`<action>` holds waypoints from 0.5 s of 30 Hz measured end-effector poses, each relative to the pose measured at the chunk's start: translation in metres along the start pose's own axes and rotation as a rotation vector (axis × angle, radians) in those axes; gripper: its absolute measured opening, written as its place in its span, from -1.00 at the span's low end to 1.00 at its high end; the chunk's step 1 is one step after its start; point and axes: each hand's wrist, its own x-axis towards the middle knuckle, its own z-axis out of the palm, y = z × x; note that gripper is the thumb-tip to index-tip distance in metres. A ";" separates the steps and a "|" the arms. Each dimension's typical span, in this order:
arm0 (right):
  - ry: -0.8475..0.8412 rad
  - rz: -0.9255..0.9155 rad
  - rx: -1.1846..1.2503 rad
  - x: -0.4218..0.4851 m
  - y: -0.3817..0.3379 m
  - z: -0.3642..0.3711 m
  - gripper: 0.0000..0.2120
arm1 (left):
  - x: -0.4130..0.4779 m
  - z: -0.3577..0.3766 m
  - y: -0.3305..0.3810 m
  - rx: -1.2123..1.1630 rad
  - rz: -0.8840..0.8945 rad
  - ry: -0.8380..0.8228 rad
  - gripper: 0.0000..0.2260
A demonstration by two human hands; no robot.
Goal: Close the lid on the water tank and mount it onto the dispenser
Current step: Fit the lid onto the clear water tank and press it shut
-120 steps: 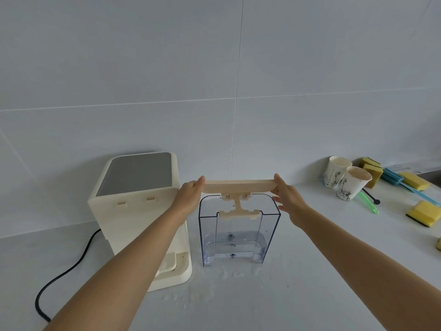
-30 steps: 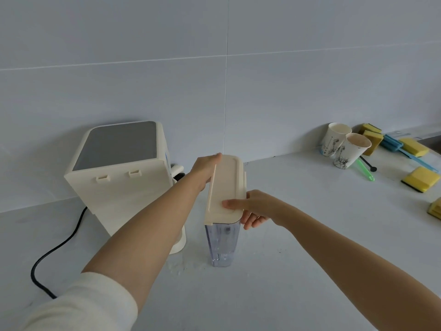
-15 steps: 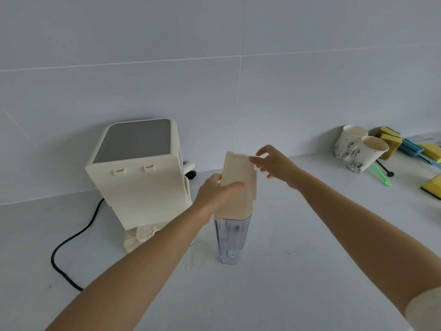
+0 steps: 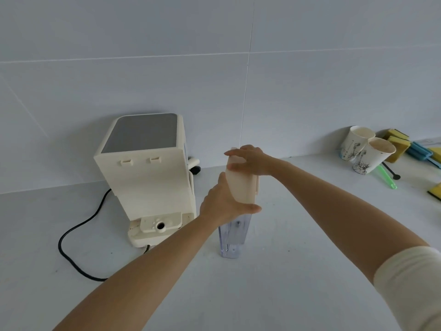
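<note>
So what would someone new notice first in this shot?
Both hands on the cream lid of the clear water tank at centre: left hand near end, right hand far end. Left of it stands the cream dispenser; paper cups sit far right.

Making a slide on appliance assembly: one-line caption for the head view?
Both hands, left hand and right hand, press the cream lid onto the clear water tank beside the dispenser.

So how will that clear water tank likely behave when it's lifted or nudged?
The water tank looks tall with a narrow footprint, so a sideways nudge could tip it. It appears empty, so probably light. Its rigid clear walls look smooth, perhaps slippery; the left hand and right hand grip near the lid.
</note>
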 end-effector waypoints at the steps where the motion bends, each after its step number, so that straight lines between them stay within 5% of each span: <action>1: 0.004 -0.002 -0.006 -0.001 0.000 -0.001 -0.55 | 0.000 0.000 0.000 0.014 0.001 0.005 -0.18; 15: 0.091 0.087 -0.067 -0.012 0.020 -0.010 -0.56 | 0.012 -0.044 -0.007 0.267 0.177 -0.144 -0.40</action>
